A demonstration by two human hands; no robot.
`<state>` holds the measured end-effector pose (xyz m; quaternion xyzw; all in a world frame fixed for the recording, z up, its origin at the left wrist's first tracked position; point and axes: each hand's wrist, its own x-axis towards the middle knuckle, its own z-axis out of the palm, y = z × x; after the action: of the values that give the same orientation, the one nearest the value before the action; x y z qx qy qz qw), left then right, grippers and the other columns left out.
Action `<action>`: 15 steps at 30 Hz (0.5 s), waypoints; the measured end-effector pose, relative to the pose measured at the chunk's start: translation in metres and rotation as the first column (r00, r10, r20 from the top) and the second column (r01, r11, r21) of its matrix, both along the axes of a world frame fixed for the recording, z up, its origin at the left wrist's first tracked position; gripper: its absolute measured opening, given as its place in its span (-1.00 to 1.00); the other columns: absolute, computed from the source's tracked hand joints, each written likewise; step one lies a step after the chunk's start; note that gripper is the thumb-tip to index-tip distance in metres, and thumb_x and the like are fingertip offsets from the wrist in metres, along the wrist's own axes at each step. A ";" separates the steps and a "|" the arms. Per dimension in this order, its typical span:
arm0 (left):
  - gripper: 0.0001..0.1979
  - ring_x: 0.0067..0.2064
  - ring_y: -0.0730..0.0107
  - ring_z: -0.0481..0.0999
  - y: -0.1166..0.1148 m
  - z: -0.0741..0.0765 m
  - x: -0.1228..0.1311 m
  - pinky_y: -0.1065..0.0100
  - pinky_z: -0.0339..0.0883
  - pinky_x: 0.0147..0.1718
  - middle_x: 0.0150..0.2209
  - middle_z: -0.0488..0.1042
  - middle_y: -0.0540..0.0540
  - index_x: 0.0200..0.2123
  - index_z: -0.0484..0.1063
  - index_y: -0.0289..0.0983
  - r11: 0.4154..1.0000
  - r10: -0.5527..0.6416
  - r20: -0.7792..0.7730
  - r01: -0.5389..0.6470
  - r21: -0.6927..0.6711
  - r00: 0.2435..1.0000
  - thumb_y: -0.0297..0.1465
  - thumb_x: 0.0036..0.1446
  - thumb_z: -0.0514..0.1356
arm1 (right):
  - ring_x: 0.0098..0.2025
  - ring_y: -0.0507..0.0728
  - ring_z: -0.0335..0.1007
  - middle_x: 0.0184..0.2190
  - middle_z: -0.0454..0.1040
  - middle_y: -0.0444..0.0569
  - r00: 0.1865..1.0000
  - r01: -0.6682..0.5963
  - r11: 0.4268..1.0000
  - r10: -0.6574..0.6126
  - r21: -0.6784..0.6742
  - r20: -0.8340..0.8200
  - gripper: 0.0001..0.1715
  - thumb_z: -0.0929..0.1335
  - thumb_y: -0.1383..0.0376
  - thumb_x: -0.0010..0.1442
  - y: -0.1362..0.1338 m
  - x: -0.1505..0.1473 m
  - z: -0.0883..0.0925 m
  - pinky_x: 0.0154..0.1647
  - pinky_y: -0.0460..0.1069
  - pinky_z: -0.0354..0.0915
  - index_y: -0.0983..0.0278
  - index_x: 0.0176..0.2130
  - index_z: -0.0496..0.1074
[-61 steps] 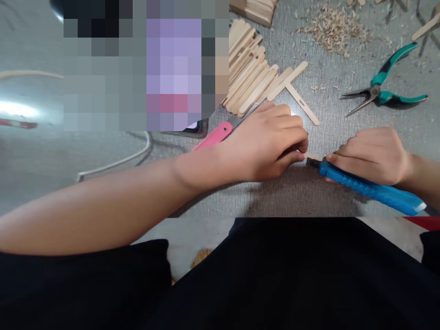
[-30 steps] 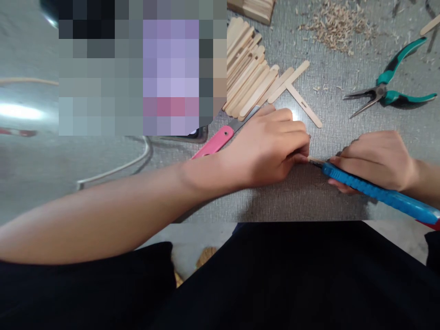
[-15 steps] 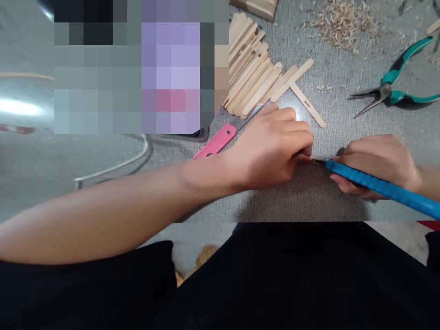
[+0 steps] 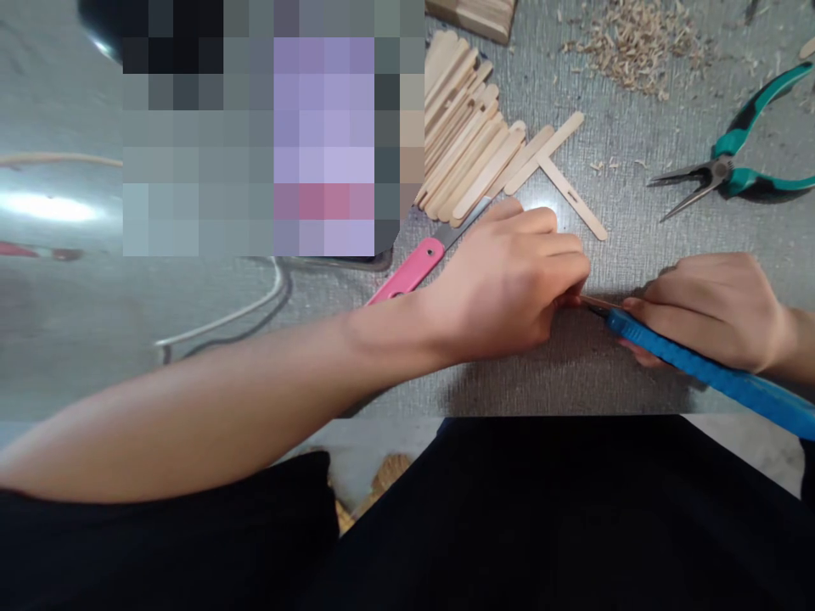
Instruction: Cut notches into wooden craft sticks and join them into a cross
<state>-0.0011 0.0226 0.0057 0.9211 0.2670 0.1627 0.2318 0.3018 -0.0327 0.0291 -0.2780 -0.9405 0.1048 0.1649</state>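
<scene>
My left hand [image 4: 525, 276] is closed, pinching one end of a wooden craft stick [image 4: 604, 301] that is seen almost edge-on; the fingers hide most of it. Wrapped round a blue utility knife [image 4: 706, 365], my right hand [image 4: 719, 305] keeps the blade end against or very close to the stick, near the left fingertips. Whether the blade cuts into the wood cannot be made out. Beyond the left hand lies a pink-handled folding knife [image 4: 411, 267], its blade partly hidden behind the knuckles.
A row of craft sticks [image 4: 468, 140] lies past the left hand, with a notched stick [image 4: 573, 197] beside it. Teal-handled long-nose pliers [image 4: 722, 170] rest opened at the right. Wood shavings [image 4: 637, 47], a wooden block [image 4: 477, 15] and a white cable [image 4: 222, 314] are farther out.
The right hand and the utility knife have shifted slightly right, and the knife is angled more steeply. More of the stick's edge shows between the hands. The whole view has moved a little.
</scene>
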 end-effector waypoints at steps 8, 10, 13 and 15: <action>-0.74 -0.19 0.13 0.61 0.001 0.000 0.001 0.02 0.42 -0.07 -0.35 0.70 -0.06 -0.27 0.67 -0.15 1.000 -0.018 -0.006 0.018 0.008 1.000 -0.56 0.38 0.23 | -0.36 0.14 0.31 -0.41 0.52 -0.08 0.999 -0.008 1.000 0.008 0.004 0.033 -0.39 0.30 0.17 0.86 0.000 0.002 0.001 -0.29 0.16 0.18 0.21 -0.28 0.60; -0.74 -0.19 0.13 0.61 0.001 -0.001 0.001 0.02 0.41 -0.06 -0.34 0.70 -0.06 -0.28 0.66 -0.15 1.000 -0.019 0.000 0.019 0.004 1.000 -0.56 0.38 0.23 | -0.37 0.13 0.30 -0.44 0.46 -0.11 0.999 0.011 0.999 -0.009 -0.032 0.046 -0.35 0.27 0.16 0.87 0.000 0.002 0.003 -0.29 0.15 0.18 0.21 -0.29 0.59; -0.75 -0.17 0.13 0.61 0.002 -0.001 0.000 0.04 0.41 -0.05 -0.34 0.70 -0.07 -0.28 0.65 -0.16 1.000 -0.022 0.004 0.022 -0.006 1.000 -0.56 0.39 0.24 | -0.38 0.12 0.31 -0.46 0.43 -0.13 0.999 0.002 0.999 0.000 -0.054 0.040 -0.34 0.27 0.16 0.87 0.001 0.003 0.005 -0.31 0.14 0.20 0.21 -0.31 0.57; -0.75 -0.17 0.13 0.61 0.002 -0.001 -0.001 0.04 0.41 -0.04 -0.34 0.69 -0.06 -0.28 0.64 -0.16 1.000 -0.023 0.003 0.023 -0.013 1.000 -0.57 0.38 0.24 | -0.39 0.11 0.32 -0.45 0.45 -0.13 1.000 -0.014 0.999 0.015 -0.034 0.020 -0.37 0.28 0.17 0.87 0.002 0.004 0.005 -0.31 0.14 0.20 0.21 -0.30 0.56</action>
<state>-0.0018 0.0241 0.0047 0.9224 0.2569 0.1597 0.2402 0.3055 -0.0310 0.0346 -0.2751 -0.9421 0.1191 0.1501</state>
